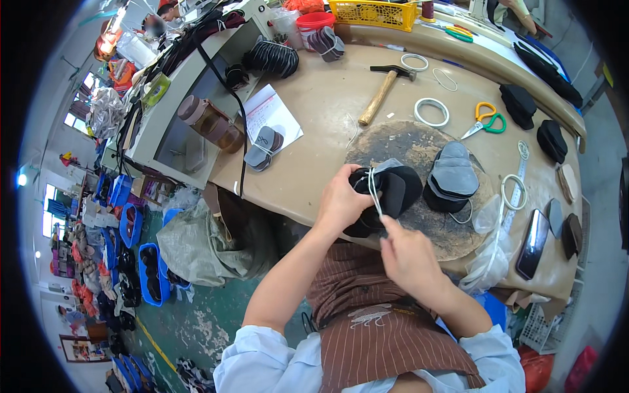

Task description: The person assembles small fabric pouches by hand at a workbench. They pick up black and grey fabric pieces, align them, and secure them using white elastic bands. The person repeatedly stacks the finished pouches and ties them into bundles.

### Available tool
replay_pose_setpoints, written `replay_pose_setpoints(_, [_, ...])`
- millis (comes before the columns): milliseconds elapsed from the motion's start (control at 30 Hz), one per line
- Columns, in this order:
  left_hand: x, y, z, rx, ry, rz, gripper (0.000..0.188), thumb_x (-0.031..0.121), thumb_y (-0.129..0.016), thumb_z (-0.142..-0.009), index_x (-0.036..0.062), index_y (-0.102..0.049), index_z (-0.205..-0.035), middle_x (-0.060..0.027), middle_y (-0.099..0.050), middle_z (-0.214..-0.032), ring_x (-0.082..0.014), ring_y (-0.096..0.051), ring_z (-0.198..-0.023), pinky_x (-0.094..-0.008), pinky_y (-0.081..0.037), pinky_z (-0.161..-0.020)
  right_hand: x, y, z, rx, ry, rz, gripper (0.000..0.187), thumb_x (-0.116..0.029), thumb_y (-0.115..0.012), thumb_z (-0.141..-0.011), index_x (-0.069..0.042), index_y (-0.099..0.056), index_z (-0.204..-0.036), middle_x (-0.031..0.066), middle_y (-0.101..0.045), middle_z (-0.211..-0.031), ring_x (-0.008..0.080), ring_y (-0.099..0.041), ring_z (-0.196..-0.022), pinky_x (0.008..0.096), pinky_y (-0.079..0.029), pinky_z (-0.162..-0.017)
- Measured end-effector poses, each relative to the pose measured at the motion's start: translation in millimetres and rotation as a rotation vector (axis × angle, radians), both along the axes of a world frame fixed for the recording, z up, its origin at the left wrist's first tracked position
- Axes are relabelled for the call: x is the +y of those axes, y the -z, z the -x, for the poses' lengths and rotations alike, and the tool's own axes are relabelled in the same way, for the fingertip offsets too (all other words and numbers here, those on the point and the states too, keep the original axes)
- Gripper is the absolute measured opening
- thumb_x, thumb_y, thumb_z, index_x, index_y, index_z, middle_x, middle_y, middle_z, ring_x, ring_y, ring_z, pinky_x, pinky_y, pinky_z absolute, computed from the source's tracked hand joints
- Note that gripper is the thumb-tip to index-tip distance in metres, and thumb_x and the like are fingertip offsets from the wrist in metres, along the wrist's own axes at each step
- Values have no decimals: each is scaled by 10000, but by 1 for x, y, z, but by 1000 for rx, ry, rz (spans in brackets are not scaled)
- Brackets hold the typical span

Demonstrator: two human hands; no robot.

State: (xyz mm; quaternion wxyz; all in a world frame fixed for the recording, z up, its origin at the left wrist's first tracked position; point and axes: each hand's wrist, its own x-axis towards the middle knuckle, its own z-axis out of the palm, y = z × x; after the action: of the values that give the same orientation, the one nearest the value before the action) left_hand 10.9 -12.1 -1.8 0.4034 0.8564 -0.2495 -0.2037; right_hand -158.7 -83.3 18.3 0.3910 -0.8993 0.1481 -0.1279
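A bundle of black, sole-shaped fabric pieces [401, 187] with some grey showing stands at the near edge of a round, worn board [383, 141]. My left hand [341, 204] is closed round its left side, thumb over the top. White elastic cord [374, 187] runs across the bundle in several strands. The lower end of that cord is pinched in my right hand [409, 259], just below the bundle; the fingertips are partly hidden. Right of it on the board sits another stack of black and grey pieces [453, 171], apart from both hands.
A hammer [380, 98], scissors [485, 118] and a white tape roll [431, 112] lie beyond the board. To the right are a phone [533, 244], clear plastic [491, 262] and black pieces [552, 141]. At left stand a brown bottle [213, 124] and a tied grey stack [262, 149] on paper.
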Motion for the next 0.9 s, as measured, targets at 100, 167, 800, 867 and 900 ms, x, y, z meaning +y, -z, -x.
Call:
replay_pose_setpoints(100, [2,12,-7,24,82,69,632,158,-835,-630,26,-561,-1184,-101,-662,-1040,-185,-634,-950,-309,-499,-855,-36,31,3,-48,155,-498,237,-69,-546,-902,13,-615,-1113,112,-648,-744,198,-634,-668,311,-484,-647])
replay_pose_setpoints(167, [2,8,-3,30,88,106,624,137,-828,-632,22,-559,-1184,-99,-657,-1037,-182,-628,-950,-306,-498,-855,-44,44,2,-161,118,-633,234,-80,-534,-929,23,-601,-1127,103,-675,-827,144,-643,-762,297,-486,-659])
replay_pose_setpoints(800, [35,2,13,-358,285,404,658,63,-836,-567,62,-573,-1170,-100,-628,-1103,-247,-622,-1009,-330,-496,-890,-52,-13,32,-345,102,117,711,-98,-750,-711,-1,-442,-1343,201,-428,-1345,359,-461,-1220,430,-388,-1024])
replay_pose_setpoints(867, [30,-3,7,-549,501,447,664,85,-851,-546,72,-585,-1154,-105,-626,-1099,-283,-622,-1002,-349,-499,-901,-57,-16,17,-295,-4,201,871,-83,-801,-623,-12,-376,-1380,211,-404,-1348,395,-427,-1242,448,-339,-1069])
replay_pose_setpoints(900, [25,-4,2,-661,660,410,778,106,-868,-515,66,-525,-1212,-131,-576,-1177,-330,-574,-1076,-388,-473,-953,-58,-10,8,-263,-86,257,890,-84,-806,-618,-13,-363,-1386,214,-410,-1338,404,-419,-1246,455,-331,-1073])
